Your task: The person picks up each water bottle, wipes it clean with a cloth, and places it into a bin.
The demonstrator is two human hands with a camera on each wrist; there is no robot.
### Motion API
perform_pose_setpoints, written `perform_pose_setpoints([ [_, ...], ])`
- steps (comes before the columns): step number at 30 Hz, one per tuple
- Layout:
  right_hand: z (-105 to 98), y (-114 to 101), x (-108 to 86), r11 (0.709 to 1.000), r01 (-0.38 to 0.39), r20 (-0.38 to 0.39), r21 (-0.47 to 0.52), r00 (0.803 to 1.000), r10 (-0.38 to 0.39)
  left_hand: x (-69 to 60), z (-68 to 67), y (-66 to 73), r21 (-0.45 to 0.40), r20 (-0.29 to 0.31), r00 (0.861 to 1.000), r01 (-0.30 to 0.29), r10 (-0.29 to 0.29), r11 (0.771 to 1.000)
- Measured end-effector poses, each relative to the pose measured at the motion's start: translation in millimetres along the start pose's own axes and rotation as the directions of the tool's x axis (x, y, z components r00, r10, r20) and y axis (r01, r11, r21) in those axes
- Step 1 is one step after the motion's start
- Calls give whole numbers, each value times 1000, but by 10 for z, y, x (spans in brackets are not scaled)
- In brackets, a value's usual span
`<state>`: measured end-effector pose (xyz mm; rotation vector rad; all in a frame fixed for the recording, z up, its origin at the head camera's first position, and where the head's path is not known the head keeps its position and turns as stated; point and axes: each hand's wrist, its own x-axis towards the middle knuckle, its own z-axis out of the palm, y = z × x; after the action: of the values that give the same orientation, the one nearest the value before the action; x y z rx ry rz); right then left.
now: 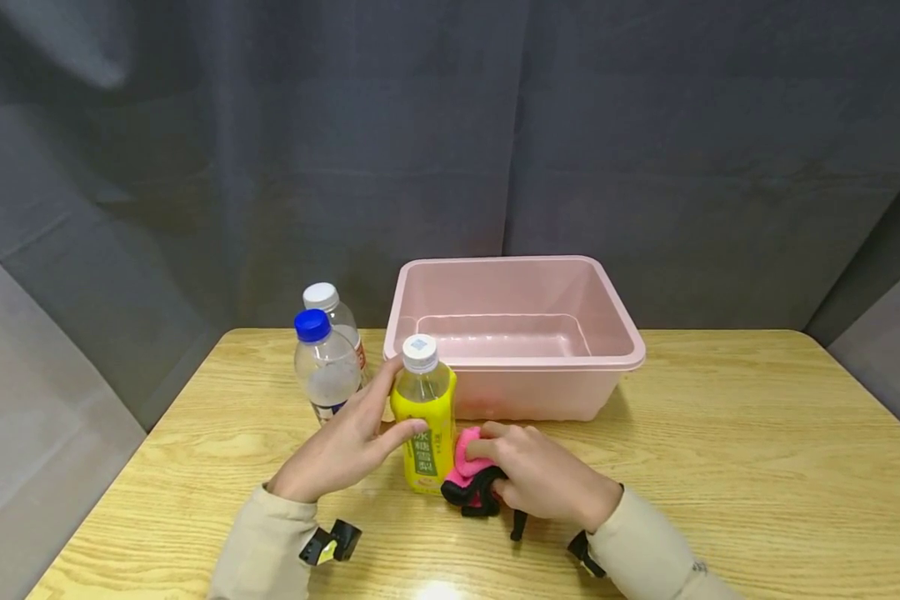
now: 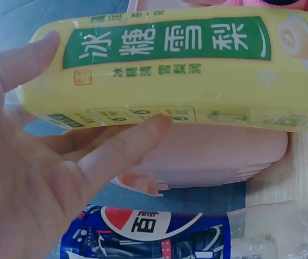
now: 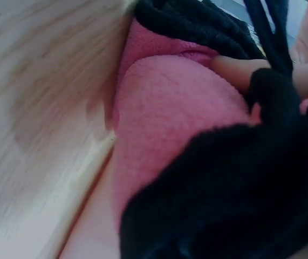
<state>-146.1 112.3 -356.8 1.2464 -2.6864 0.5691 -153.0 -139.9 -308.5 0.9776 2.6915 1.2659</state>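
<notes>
A bottle with a yellow label and white cap (image 1: 429, 433) stands in front of the pink bin. My left hand (image 1: 345, 454) holds it from the left, thumb across the front and fingers around the far side; in the left wrist view the bottle's label (image 2: 167, 86) has a green panel with white characters. Just right of the bottle, my right hand (image 1: 547, 477) grips a soft pink and black fabric item (image 1: 468, 454) low at the table. Up close in the right wrist view, the fabric item (image 3: 175, 116) is fuzzy, with black edging and a thin black strap; its kind cannot be told.
Behind the hands is a pink plastic bin (image 1: 521, 392), with nothing seen inside. Left of it stand a clear bottle with a blue cap (image 1: 326, 367) and another with a white cap (image 1: 330, 304). The wooden table (image 1: 742, 467) meets a dark curtain (image 1: 682, 167) at the back.
</notes>
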Motion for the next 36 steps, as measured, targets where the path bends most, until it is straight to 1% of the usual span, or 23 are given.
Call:
perform_pose_setpoints([
  [2,-32,-10,-7,1000,-7,-11,19,1000,7,-2,2,1,-2,1,1000,0,0,1000],
  [4,-81,-33,-16,999,-12,-43,44,999,14,-1,6,4,-5,2,1000,-2,2,1000],
  [7,-169,-89,-28,997,1,-137,82,991,10,2,8,7,-6,4,1000,-3,3,1000],
  [9,-233,-129,-28,994,34,-227,99,974,-10,4,7,9,-6,5,1000,-1,1,1000],
  [11,-287,-164,-28,991,73,-319,112,947,-34,3,5,12,-4,5,1000,7,-7,1000],
  [12,-310,-178,-26,989,94,-365,115,930,-46,3,4,13,-2,4,1000,9,-9,1000],
  [15,-364,-201,-26,982,144,-486,122,872,-67,-2,2,14,2,3,1000,16,-16,1000],
  [17,-387,-209,-23,975,178,-558,135,827,-74,-5,2,13,7,1,1000,15,-15,1000],
  [20,-412,-224,-15,954,230,-638,195,768,-55,-7,4,9,6,5,1000,2,-2,1000],
  [21,-416,-230,-11,946,246,-657,210,752,-49,-6,5,7,7,5,1000,-5,5,1000],
  [23,-424,-235,-3,933,271,-680,235,732,-42,4,7,5,6,7,1000,-17,17,1000],
  [25,-426,-237,3,930,278,-684,241,728,-41,10,8,2,-2,10,1000,-21,21,1000],
  [26,-423,-235,3,930,280,-682,238,730,-45,12,10,-1,-4,11,1000,-19,19,1000],
  [32,-396,-208,-7,933,279,-648,227,758,-69,16,13,-9,-24,22,1000,4,-4,1000],
  [35,-395,-200,3,945,273,-632,180,768,-101,19,11,-10,-24,19,1000,8,-7,1000],
  [36,-396,-201,5,950,267,-623,163,774,-111,20,10,-10,-21,17,1000,9,-8,1000],
])
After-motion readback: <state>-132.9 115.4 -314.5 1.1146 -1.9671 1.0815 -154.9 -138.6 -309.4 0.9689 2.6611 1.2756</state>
